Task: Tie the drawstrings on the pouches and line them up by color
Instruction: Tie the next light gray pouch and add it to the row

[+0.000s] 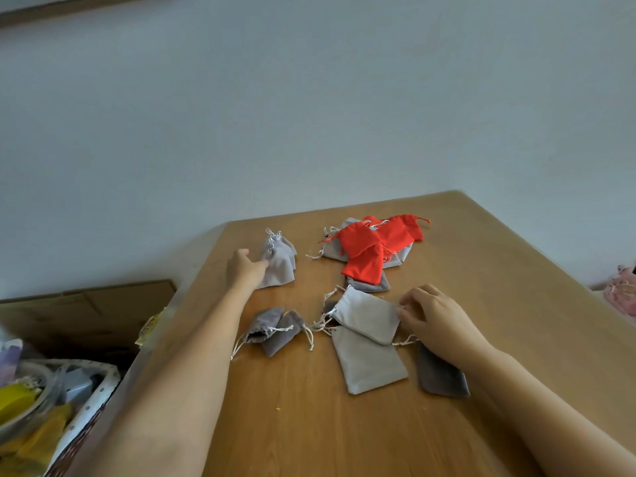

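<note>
Grey and red drawstring pouches lie on a wooden table (344, 425). My left hand (244, 268) reaches to the far left and touches a light grey pouch (280, 258) with a tied white cord; whether its fingers grip the cloth is hidden. My right hand (433, 316) pinches the edge of a light grey pouch (366, 315) that lies over another light grey pouch (370, 363). A dark grey pouch (442, 375) lies partly under my right wrist. Two dark grey pouches (275, 330) sit at centre left. Several red pouches (375, 246) are heaped over grey ones at the back.
A cardboard box (86, 315) and a patterned basket (89, 401) of yellow and mixed items stand left of the table. Something pink (624, 290) lies at the right edge of view. A pale wall stands behind the table's far edge.
</note>
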The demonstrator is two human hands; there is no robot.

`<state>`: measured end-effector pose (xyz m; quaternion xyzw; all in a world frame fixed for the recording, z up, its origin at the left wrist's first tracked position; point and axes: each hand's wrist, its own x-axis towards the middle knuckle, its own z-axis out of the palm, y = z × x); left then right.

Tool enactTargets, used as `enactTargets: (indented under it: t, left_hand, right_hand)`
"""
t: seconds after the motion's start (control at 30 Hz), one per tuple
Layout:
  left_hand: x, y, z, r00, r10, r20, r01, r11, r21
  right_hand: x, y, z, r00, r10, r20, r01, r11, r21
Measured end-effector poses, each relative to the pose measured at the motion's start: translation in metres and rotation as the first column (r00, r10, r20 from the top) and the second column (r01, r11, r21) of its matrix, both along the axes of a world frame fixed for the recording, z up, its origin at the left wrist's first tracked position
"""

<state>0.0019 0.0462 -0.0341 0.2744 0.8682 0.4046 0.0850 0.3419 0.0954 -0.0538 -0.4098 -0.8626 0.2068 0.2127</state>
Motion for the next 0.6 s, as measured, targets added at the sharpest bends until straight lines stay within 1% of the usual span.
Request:
enactTargets:
  t: [0.07,0.17,0.23,0.27,0.3,0.4,0.5,0.6]
  left_hand:
    - [0.0,0.008,-0.002,1.0,-0.02,-0.018,0.019,0.998,-0.053]
    - [0.002,0.02,-0.007,0.993,-0.096,-0.062,0.084,0.981,-0.173]
    - [0.0,0.027,-0.011,0.984,-0.154,-0.092,0.132,0.969,-0.207]
    - [-0.001,0.031,-0.013,0.98,-0.172,-0.103,0.148,0.966,-0.212]
    - [-0.002,0.034,-0.014,0.978,-0.182,-0.105,0.157,0.965,-0.211]
    - [-0.005,0.045,-0.009,0.984,-0.173,-0.05,0.158,0.963,-0.217]
    - [-0.012,0.054,-0.001,0.981,-0.184,0.055,0.191,0.96,-0.203]
    - [-0.021,0.062,0.001,0.972,-0.199,0.125,0.219,0.959,-0.18]
  right_hand:
    - [-0.002,-0.002,0.002,0.999,-0.013,-0.041,0.012,1.0,-0.011]
    - [-0.005,-0.007,0.009,0.994,0.019,-0.111,-0.018,1.0,0.012]
    - [-0.009,-0.012,0.018,0.981,0.058,-0.186,-0.063,0.998,-0.02]
    - [-0.012,-0.011,0.022,0.98,0.079,-0.182,-0.089,0.995,-0.045]
    - [-0.016,-0.008,0.027,0.986,0.099,-0.132,-0.107,0.993,-0.057]
    - [-0.03,0.014,0.041,0.989,0.109,0.104,-0.098,0.989,-0.111]
    - [-0.041,0.029,0.052,0.94,0.18,0.289,-0.122,0.97,-0.21]
    - [-0.051,0.032,0.053,0.883,0.25,0.396,-0.153,0.954,-0.259]
